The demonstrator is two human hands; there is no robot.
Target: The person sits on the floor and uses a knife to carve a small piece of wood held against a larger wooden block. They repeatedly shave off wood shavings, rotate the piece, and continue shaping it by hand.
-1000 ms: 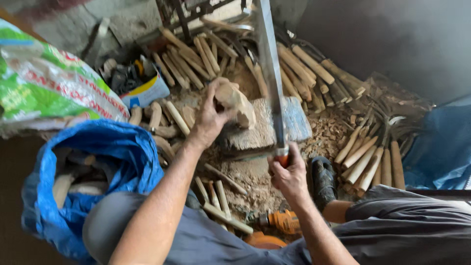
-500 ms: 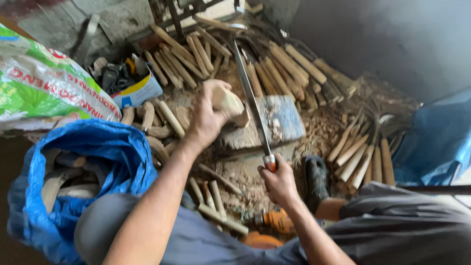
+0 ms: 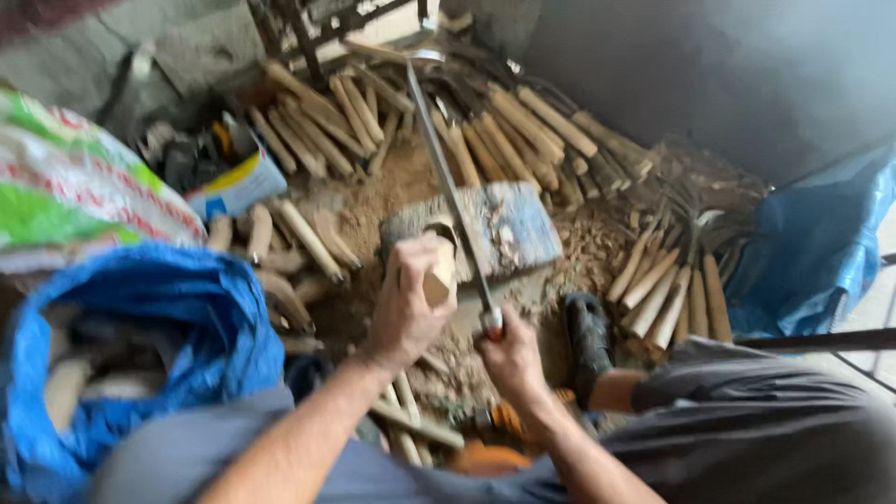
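My left hand (image 3: 407,303) grips a pale block of wood (image 3: 439,272), holding it just above the near edge of a flat chopping block (image 3: 518,227) with blue stains. My right hand (image 3: 509,355) is closed around the handle of a long, narrow blade (image 3: 446,183). The blade runs up and away from my hand, right beside the piece of wood and across the chopping block. Sawdust and chips lie around the block.
Rows of shaped wooden sticks (image 3: 509,140) lie behind and to the right (image 3: 661,291) of the block. A blue sack (image 3: 177,317) holding wood pieces sits at left, a printed woven bag (image 3: 75,191) behind it, a blue tarp (image 3: 821,243) at right.
The view has shifted. My left hand has brought the wood piece nearer to me, off the block's middle, and the blade has lowered beside it.
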